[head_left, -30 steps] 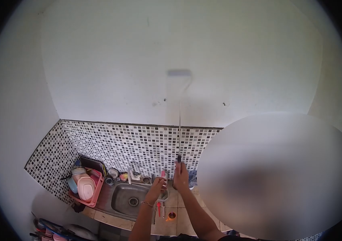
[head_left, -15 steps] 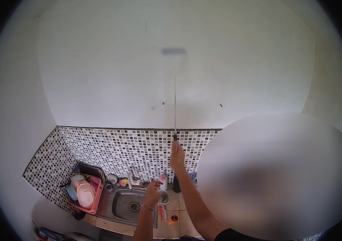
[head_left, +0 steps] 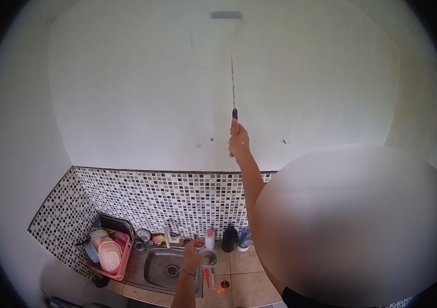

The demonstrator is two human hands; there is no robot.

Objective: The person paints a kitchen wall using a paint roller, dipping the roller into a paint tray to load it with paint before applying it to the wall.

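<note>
One paint roller [head_left: 226, 15]: head high on the pale wall [head_left: 141, 92], black grip held in the closed fingers of the right hand [head_left: 239, 141], arm raised above the tiled band [head_left: 141, 197]. One left hand [head_left: 192, 256]: fingers loosely bent, nothing seen in them, over the right edge of the steel sink [head_left: 164, 264], near a white bowl [head_left: 208, 258]. Counter [head_left: 247, 287], back edge: pink-topped bottle [head_left: 210, 240], dark container [head_left: 229, 239], clear container [head_left: 243, 239]. Front edge: orange cup [head_left: 224, 285], red utensil [head_left: 206, 277]. Left end: one pink basket [head_left: 125, 256] of dishes.
</note>
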